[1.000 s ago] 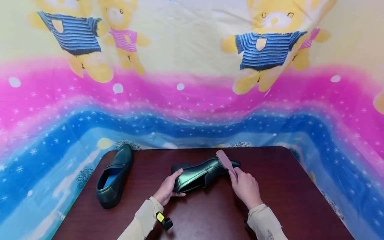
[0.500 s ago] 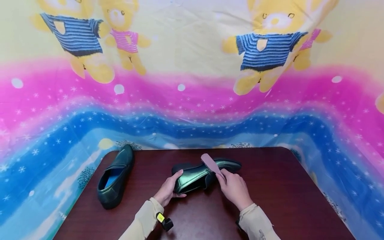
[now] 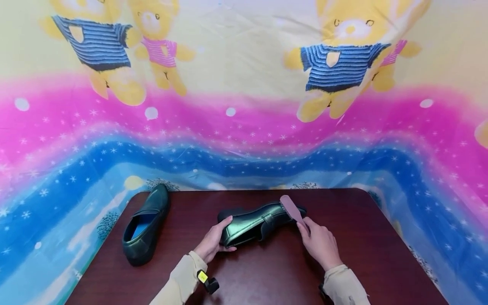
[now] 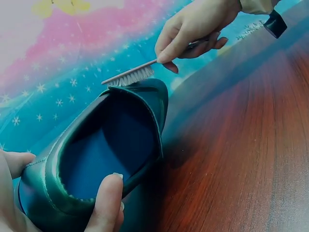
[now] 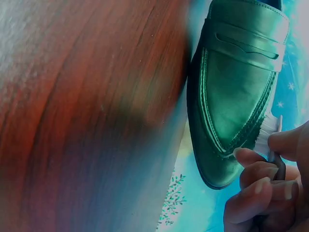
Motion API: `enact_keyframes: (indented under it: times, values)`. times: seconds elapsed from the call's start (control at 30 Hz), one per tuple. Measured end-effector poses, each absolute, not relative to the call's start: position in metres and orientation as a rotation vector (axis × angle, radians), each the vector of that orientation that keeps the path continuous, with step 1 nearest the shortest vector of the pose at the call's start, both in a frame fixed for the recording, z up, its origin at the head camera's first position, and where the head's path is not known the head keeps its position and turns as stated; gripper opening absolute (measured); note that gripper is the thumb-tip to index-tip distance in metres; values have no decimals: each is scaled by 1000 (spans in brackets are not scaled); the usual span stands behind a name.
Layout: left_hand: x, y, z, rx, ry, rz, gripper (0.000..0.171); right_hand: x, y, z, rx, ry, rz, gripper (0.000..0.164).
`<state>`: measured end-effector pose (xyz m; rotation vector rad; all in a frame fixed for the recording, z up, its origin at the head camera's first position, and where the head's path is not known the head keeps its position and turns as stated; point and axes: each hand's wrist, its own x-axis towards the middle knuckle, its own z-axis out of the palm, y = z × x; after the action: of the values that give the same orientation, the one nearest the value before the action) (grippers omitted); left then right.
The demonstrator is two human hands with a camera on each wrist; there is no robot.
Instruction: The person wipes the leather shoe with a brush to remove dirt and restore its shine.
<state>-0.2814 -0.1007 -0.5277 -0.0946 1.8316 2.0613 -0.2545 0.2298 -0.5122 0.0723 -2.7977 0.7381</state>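
A dark green leather loafer point(image 3: 248, 224) lies tipped on its side, its opening facing me and its toe to the right. My left hand point(image 3: 212, 239) grips it by the heel; in the left wrist view the thumb and fingers point(image 4: 107, 203) wrap the heel rim, and a blue insole point(image 4: 96, 154) shows inside. A pinkish brush point(image 3: 291, 208) with white bristles is pinched by its handle in my right hand point(image 3: 321, 243). In the right wrist view the bristles point(image 5: 264, 133) touch the side of the loafer's toe, beside the stitched seam.
A matching loafer point(image 3: 146, 224) stands upright at the table's left, toe pointing away. The dark brown table point(image 3: 259, 271) ends at a back edge, against a hanging cloth point(image 3: 236, 140) printed with bears. Each wrist wears a small black device point(image 3: 212, 285).
The brush first went left from the toe to the loafer's strap, then came back right to the toe with my right hand. My left hand and the loafer have hardly moved.
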Motion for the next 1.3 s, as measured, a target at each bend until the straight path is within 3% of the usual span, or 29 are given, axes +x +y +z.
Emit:
enact_keyframes:
  times: [0.2, 0.57, 1.1, 1.3]
  values:
    - [-282, -103, -527, -101, 1885, 2034, 71, -257, 220, -512, 100, -2749, 762, 16]
    - [-281, -104, -534, -110, 1906, 1998, 90, -267, 206, -513, 121, -2763, 701, 16]
    - [-284, -104, -528, -110, 1930, 1966, 87, -266, 265, -519, 3, -2923, 664, 18]
    - [-284, -104, -529, -109, 1943, 1953, 85, -265, 264, -518, 38, -2915, 699, 24]
